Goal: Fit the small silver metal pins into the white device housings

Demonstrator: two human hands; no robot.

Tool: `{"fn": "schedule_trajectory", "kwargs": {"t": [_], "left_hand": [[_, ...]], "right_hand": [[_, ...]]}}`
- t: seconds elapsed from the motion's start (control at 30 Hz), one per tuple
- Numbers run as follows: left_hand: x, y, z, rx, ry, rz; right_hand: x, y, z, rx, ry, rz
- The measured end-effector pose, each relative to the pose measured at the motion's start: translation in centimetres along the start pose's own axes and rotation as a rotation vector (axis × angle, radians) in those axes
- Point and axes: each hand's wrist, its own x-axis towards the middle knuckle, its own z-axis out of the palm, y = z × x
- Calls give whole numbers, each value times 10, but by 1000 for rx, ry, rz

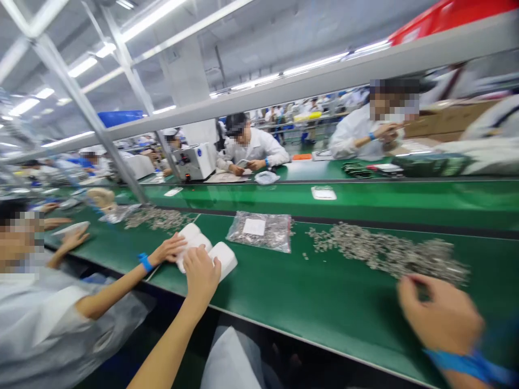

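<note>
My left hand [201,273] is closed on a smooth white plastic piece [224,259] at the near side of the green bench, fingers curled over it and thumb along its edge. More white pieces [190,233] lie against it, and a co-worker's hand [170,248] rests on these from the left. Far to the right, my right hand [441,316], with a blue strap at the wrist, has thumb and forefinger brought together at the near edge of a heap of small metal parts [377,246]. Whatever is between those fingertips is too small to make out.
A clear bag of metal parts [259,231] with a white label lies mid-bench. Another metal heap [158,218] is farther left. Behind runs a green conveyor belt [251,197] carrying a white flat piece [323,193]. Co-workers sit opposite and at my left; a metal post [93,119] rises from the bench.
</note>
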Motion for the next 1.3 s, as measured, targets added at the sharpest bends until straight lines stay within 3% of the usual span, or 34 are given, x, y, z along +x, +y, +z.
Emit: {"fn": "schedule_trajectory", "kwargs": {"t": [0.07, 0.17, 0.23, 0.3, 0.4, 0.47, 0.6, 0.77, 0.9, 1.0, 1.13, 1.2, 1.3], "left_hand": [[10, 51, 11, -332, -43, 85], [19, 141, 44, -909, -379, 139], [20, 191, 69, -1134, -521, 85], [18, 219, 94, -1233, -506, 12], [11, 222, 122, -1206, -473, -33], [7, 213, 129, -1161, -485, -52], [4, 210, 125, -1111, -565, -82], [2, 217, 119, -1112, -639, -25], [5, 215, 116, -1160, -584, 14], [14, 212, 118, -1086, -458, 121], [21, 207, 125, -850, -377, 459], [20, 206, 127, -760, -387, 555], [16, 208, 125, -662, -398, 611]], "right_hand": [[5, -53, -6, 123, -61, -263], [10, -118, 20, 377, -332, -385], [15, -138, 50, 443, -470, -467], [20, -145, 73, 408, -493, -459], [22, -144, 87, 334, -581, -511], [21, -141, 86, 298, -638, -570], [16, -137, 85, 217, -645, -584], [9, -135, 89, 150, -583, -550], [18, -130, 77, 178, -517, -472], [32, -120, 63, 263, -353, -233], [45, -103, 57, 288, -192, 14], [44, -98, 60, 278, -251, 41], [37, -96, 65, 200, -543, -87]]}}
